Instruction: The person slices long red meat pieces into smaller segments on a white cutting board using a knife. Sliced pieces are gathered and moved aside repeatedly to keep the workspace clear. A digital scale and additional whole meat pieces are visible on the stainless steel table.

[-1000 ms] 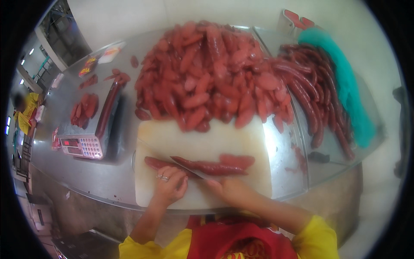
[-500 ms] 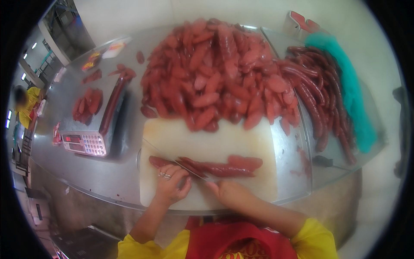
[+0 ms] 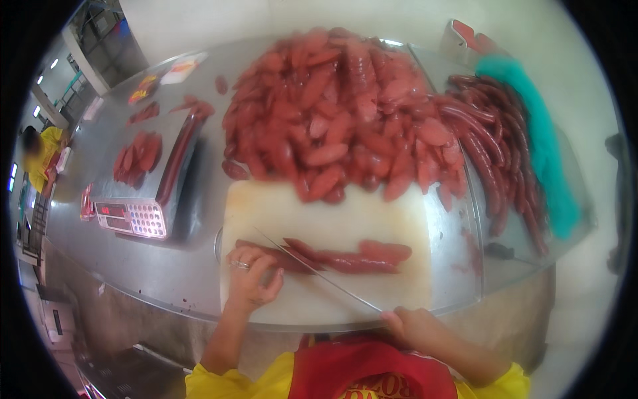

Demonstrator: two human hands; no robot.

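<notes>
On the white cutting board (image 3: 266,206) lies a dark red sausage (image 3: 292,261), gripped near its left end by my left hand (image 3: 254,278), which wears a ring. My right hand (image 3: 413,326), at the board's lower right edge, is closed round the handle of a long thin knife (image 3: 349,294). Its blade slants up and left across the sausage, just right of my left fingers. Cut sausage pieces (image 3: 359,261) lie beside the blade on the right. A large heap of sliced sausage (image 3: 319,126) rises behind the board.
At the left, a digital scale (image 3: 136,216) bears some slices and a long sausage (image 3: 178,156). Whole sausages (image 3: 488,146) lie at the right beside a teal net (image 3: 541,146). A dark-handled knife (image 3: 500,251) rests near them. Another person (image 3: 43,156) stands far left.
My right hand has drawn back to the lower right with the knife, so more of its blade shows. The left hand stays at the sausage's left end.
</notes>
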